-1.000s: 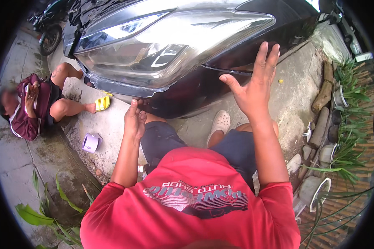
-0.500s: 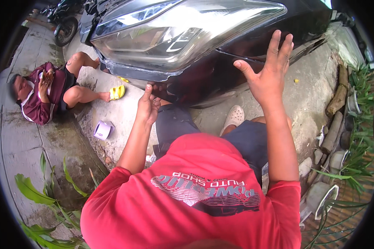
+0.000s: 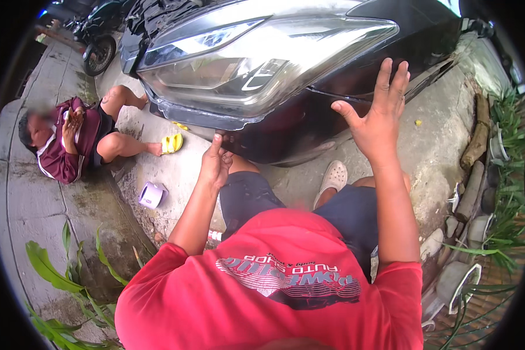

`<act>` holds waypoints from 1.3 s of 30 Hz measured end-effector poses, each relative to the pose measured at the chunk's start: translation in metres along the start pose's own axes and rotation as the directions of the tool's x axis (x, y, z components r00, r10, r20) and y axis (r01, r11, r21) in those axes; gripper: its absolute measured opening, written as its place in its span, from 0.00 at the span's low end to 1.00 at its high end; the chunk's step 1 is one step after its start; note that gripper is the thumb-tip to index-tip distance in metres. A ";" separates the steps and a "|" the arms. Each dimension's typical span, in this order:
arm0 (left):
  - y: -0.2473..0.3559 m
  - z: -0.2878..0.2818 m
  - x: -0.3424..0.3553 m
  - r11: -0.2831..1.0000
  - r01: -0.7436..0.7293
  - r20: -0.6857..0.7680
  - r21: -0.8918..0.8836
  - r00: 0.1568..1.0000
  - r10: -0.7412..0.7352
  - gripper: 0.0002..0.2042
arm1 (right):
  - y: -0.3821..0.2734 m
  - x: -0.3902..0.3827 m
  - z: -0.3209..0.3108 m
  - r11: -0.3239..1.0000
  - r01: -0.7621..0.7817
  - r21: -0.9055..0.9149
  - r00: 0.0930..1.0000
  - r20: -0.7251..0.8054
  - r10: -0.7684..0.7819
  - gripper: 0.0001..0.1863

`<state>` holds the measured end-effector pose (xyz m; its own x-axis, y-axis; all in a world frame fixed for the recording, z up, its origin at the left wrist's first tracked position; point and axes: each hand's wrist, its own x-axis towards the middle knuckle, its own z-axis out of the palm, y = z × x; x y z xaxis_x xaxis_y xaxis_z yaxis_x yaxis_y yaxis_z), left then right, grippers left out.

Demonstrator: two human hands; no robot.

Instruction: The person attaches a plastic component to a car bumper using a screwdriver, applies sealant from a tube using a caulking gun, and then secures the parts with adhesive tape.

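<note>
The black car bumper [image 3: 297, 129] sits in front of me below a large clear headlight [image 3: 233, 76]. My left hand [image 3: 216, 165] is at the bumper's lower left edge, its thumb raised against the black surface and its other fingers curled in. Those fingertips are partly hidden. My right hand [image 3: 379, 119] lies spread on the bumper's right side, thumb out and fingers pointing up. A jagged pale strip runs along the bumper's top edge under the headlight.
On the left a person [image 3: 79, 137] in a maroon jacket and yellow sandals sits on the ground. A lilac container [image 3: 152, 195] stands between us. A motorcycle [image 3: 101, 52] is parked behind. Logs [image 3: 471, 189] and potted plants [image 3: 501, 227] line the right side.
The whole view has shifted slightly, so the car and the seated person appear a little lower and further right. Both hands keep nearly the same places on the bumper.
</note>
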<state>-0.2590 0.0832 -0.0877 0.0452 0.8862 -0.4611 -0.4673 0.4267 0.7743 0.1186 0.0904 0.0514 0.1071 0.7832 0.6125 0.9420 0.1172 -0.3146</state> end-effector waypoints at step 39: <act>0.026 -0.004 -0.030 0.964 0.118 -0.039 -0.237 0.991 -0.131 0.56 | 0.022 0.042 -0.014 0.930 0.357 -0.086 0.934 0.022 -0.356 0.76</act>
<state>-0.2755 0.0671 -0.0555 0.0715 0.8151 -0.5750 -0.6543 0.4734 0.5898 0.1477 0.1173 0.0803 -0.2425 0.7035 0.6680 0.9419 0.3356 -0.0115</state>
